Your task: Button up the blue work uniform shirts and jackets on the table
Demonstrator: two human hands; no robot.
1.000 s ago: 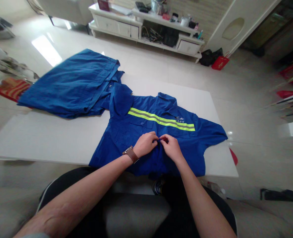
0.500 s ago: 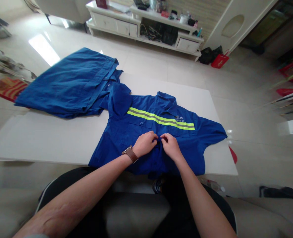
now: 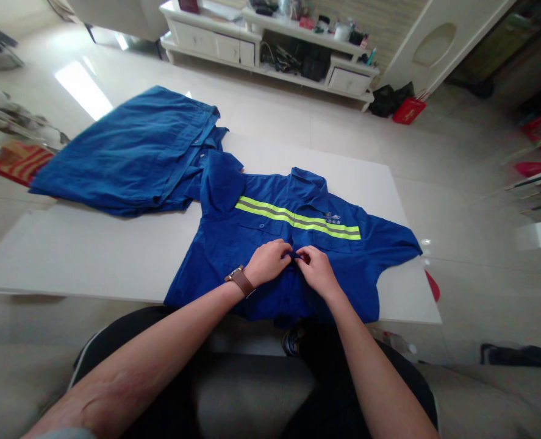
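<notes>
A blue work shirt [image 3: 261,244] lies spread on the white table [image 3: 91,256], collar away from me. A yellow-green and grey reflective stripe [image 3: 297,219] crosses its chest, with a button pocket below it on the left. At the middle of the shirt front, my left hand [image 3: 270,259] pinches the fabric with thumb and fingers. Facing it, my right hand [image 3: 316,268] grips the same front edge, a small fold of cloth raised between the fingertips. Any button there is hidden by my fingers. A brown-strapped watch [image 3: 240,280] sits on my left wrist.
More folded blue clothing [image 3: 128,152] is piled at the table's left, touching the shirt's sleeve. Across the tiled floor stands a white cabinet [image 3: 224,49] with many small items. A red bag [image 3: 408,110] and dark bags stand beside it. My legs are under the near edge.
Almost nothing differs. The whole view has shifted very slightly, and both hands keep their pinch at the same spot on the shirt front.
</notes>
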